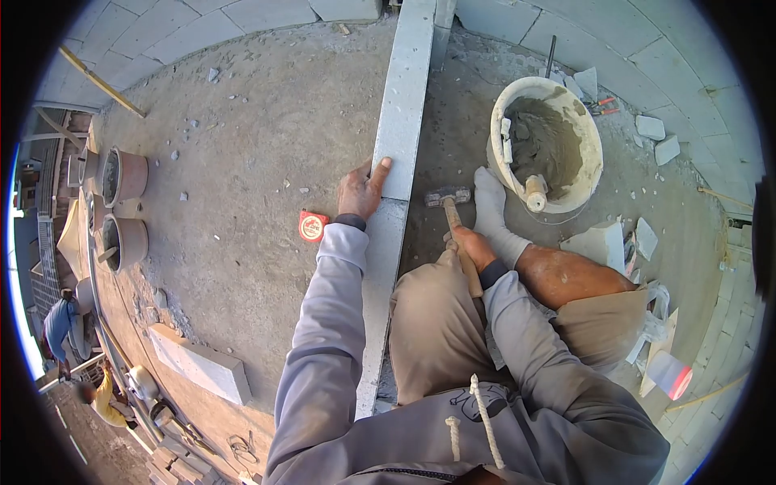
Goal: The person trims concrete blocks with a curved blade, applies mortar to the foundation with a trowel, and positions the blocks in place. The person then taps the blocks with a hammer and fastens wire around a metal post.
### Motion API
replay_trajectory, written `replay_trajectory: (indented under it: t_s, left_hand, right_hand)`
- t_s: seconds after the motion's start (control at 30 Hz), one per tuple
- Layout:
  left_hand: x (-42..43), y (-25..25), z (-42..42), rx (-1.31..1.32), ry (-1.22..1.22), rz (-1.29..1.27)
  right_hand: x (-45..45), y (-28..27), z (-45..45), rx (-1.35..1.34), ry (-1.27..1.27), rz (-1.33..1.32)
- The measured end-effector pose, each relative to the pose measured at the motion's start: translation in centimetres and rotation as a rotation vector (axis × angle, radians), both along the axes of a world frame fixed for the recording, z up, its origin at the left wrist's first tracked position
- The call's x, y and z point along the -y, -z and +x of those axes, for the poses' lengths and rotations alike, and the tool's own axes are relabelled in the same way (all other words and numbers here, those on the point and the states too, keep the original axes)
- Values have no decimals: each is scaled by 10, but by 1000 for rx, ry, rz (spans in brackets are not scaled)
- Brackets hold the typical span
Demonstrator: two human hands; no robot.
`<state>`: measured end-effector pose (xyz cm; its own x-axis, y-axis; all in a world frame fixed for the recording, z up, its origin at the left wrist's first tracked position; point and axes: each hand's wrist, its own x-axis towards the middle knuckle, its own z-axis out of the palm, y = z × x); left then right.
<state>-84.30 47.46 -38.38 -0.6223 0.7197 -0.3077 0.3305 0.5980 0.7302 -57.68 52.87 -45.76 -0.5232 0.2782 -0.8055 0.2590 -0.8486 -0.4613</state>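
Observation:
A row of pale grey lightweight concrete blocks runs from the far wall toward my body. My left hand (364,192) grips the far block (406,97) by its left edge, thumb on top near the joint and fingers over the side. The near block (380,259) continues below that joint. In my right hand (473,248) is a club hammer (448,196), held by its wooden handle over my knee, its metal head pointing away from me. Beside my left wrist, a red tape measure (312,226) lies on the floor.
Right of the blocks stands a large mortar bucket (499,153) with a tool resting in it. Broken block pieces (596,246) lie nearby. At left are two buckets (133,176) and a loose block (198,364). Two people (107,402) are at the lower left, beyond the floor edge.

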Motion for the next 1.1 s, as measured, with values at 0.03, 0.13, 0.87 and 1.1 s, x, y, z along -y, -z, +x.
replay_trajectory:
  t_s: [0.03, 0.13, 0.87, 1.1]
  left_hand:
    - [0, 0, 1, 1, -1, 1]
    - [0, -4, 0, 65, 4, -37]
    - [1, -6, 2, -8, 5, -63]
    - [0, -8, 1, 11, 12, -36]
  right_hand:
    - [0, 1, -2, 2, -61, 37]
    - [3, 9, -1, -18, -103, 45]
    - [-37, -130, -61, 318, -267, 1540]
    - [-129, -180, -172, 478, -267, 1656]
